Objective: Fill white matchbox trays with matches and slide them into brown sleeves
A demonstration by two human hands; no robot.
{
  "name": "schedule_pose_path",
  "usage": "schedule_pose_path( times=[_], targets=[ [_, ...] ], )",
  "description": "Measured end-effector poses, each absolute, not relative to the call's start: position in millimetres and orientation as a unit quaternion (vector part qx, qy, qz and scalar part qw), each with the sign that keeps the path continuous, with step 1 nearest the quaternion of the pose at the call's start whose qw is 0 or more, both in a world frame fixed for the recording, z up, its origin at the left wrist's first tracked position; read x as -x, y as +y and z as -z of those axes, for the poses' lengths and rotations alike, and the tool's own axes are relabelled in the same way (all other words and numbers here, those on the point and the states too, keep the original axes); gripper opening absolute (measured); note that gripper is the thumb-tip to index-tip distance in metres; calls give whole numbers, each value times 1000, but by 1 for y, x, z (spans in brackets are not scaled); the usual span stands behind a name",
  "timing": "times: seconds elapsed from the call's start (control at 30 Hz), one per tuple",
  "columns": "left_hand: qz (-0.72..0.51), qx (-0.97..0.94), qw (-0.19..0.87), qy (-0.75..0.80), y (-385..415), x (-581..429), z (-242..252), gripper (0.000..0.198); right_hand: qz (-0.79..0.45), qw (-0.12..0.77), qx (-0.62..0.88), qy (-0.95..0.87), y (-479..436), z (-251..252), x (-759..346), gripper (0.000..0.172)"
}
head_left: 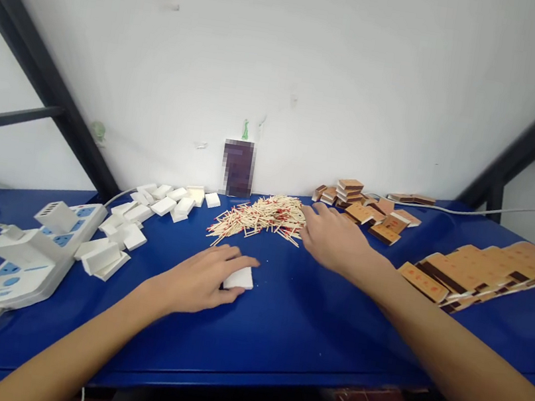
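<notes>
My left hand (203, 279) rests low over the blue table, thumb and fingers around a small white matchbox tray (239, 279), partly covered by the fingers. At the right end of a loose heap of red-tipped matches (265, 217) is my right hand (331, 237). Its fingertips touch the matches, thumb and index finger apart, and no match shows clearly between them. The heap lies just beyond my left hand, against the wall side. More white trays (163, 205) are scattered to the left of the heap.
A white power strip (35, 276) with plugged-in adapters lies at left. Brown matchbox sleeves (349, 189) are piled behind my right hand, and rows of matchboxes (478, 272) lie at right. A pixelated dark rectangle (238, 168) stands at the wall. Black metal bars (43, 53) slant at the sides.
</notes>
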State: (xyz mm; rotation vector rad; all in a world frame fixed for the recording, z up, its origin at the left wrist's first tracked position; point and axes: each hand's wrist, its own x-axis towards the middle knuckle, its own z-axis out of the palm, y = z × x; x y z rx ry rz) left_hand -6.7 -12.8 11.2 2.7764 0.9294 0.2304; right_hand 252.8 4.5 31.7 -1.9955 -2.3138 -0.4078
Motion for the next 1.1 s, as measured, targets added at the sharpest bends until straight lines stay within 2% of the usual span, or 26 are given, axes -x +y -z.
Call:
schedule_pose_path(
  times=[0.07, 0.23, 0.33, 0.43, 0.57, 0.73, 0.9, 1.1],
  targets=[
    [-99, -935, 144, 307, -3, -6, -14, 51, 76, -19, 703, -707, 31, -26, -256, 41],
    [-236, -896, 246, 283, 4, -8, -1, 22, 52, -36, 715, -696, 52, -6, -273, 38],
    [-217, -900, 261, 274, 2, -2, 8, 19, 67, -22, 719, -691, 47, -2, -275, 39],
    [-181, -919, 231, 262, -2, 1, 9, 21, 68, -6, 722, -688, 45, -2, -278, 38],
    [-177, -933, 199, 244, -4, 1, 5, 35, 63, 18, 719, -692, 50, -1, -288, 37],
    [-238, -908, 132, 317, 17, 11, 7, 20, 56, 19, 734, -677, 54, 2, -298, 39],
    [-251, -879, 5, 406, 41, 26, 17, 26, 44, 1, 738, -673, 50, 1, -294, 37],
    [-206, -869, -9, 451, 48, 31, 25, 31, 54, 4, 732, -680, 42, -4, -281, 45]
  ],
)
